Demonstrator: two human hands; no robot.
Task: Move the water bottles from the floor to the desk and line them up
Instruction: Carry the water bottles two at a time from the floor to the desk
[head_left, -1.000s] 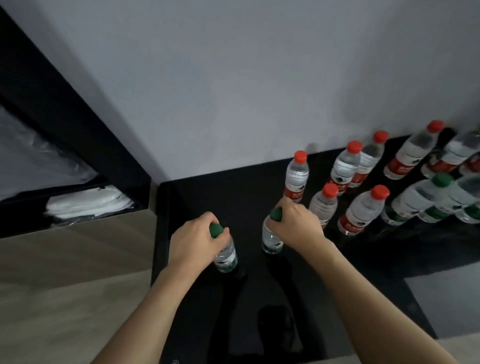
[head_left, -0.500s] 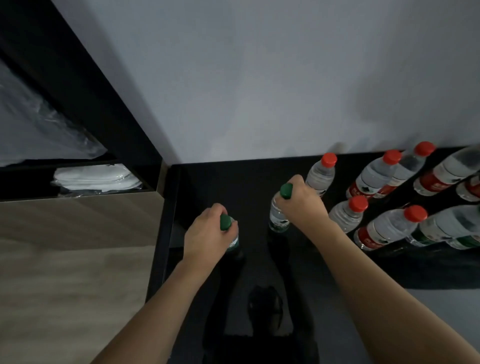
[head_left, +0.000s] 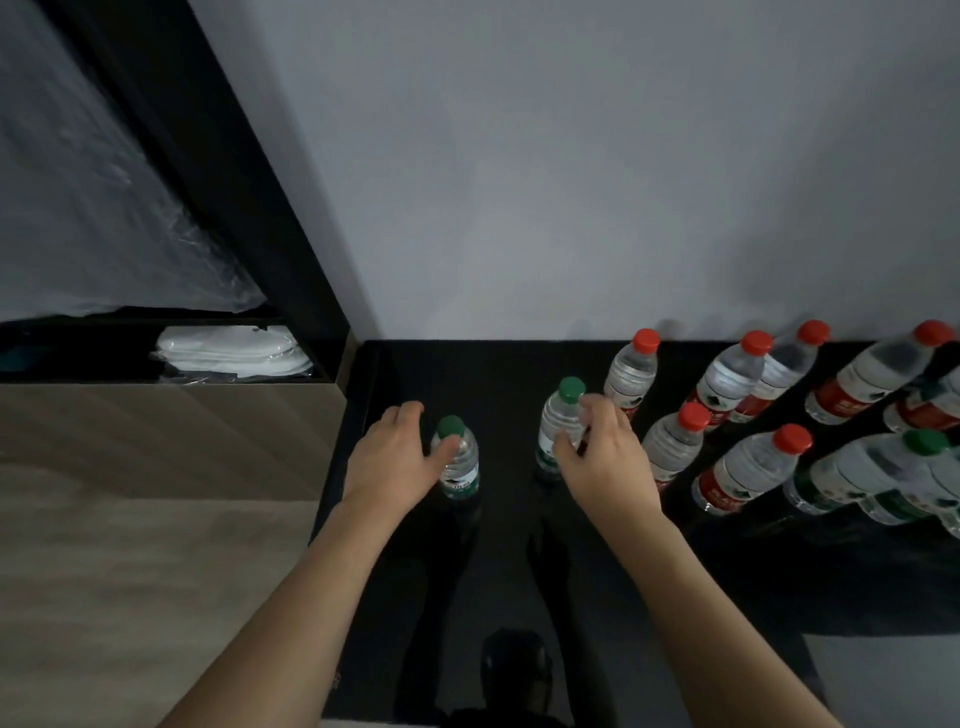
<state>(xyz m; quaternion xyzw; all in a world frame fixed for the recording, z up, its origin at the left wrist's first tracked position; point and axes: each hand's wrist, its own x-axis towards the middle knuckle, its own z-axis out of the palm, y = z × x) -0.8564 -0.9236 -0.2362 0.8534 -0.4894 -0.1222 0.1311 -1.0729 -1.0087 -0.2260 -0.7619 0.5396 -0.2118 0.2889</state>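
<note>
Two small green-capped water bottles stand upright on the black desk (head_left: 493, 374). My left hand (head_left: 389, 460) is just left of the left bottle (head_left: 460, 465); its thumb touches the bottle's shoulder and its fingers are lifted off the cap. My right hand (head_left: 602, 462) is beside the right bottle (head_left: 558, 423), with loosened, blurred fingers around its upper part. To the right stand red-capped bottles (head_left: 631, 371) in two rows, then green-capped ones (head_left: 878, 467) at the far right.
A grey wall rises directly behind the desk. Left of the desk's edge stands a wooden cabinet (head_left: 156, 441) holding white wrapped items (head_left: 234, 353), under a black slanted frame (head_left: 234, 171). A lighter floor patch (head_left: 883, 675) shows at bottom right.
Both hands held the green-capped bottles by their tops and set them further back on the desk. Now the fingers have come off the caps and the bottles stand by themselves.
</note>
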